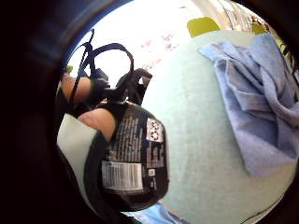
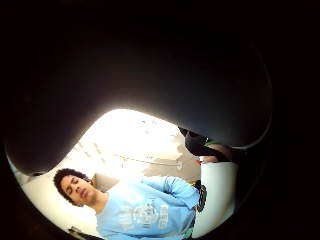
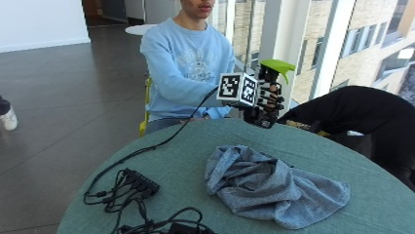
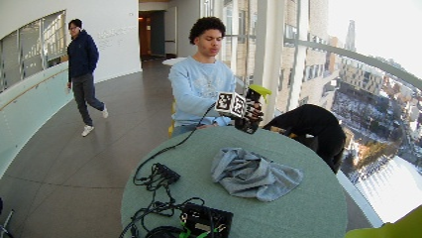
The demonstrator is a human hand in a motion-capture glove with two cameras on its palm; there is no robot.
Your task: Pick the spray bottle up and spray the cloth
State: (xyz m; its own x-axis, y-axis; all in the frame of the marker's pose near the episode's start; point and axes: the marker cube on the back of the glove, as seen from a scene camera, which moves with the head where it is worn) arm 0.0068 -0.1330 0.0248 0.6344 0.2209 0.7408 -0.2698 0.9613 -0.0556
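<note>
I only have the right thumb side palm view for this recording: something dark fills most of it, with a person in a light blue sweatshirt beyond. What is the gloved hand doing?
Observer: The outside view shows the right hand gripping a spray bottle lifted above the table.
Operator: Where is the cloth?
Observer: The cloth lies crumpled on the table, lower than the bottle and apart from it.
Operator: What does the bottle look like?
Observer: It is dark, with a green trigger head and a barcode label.
</note>
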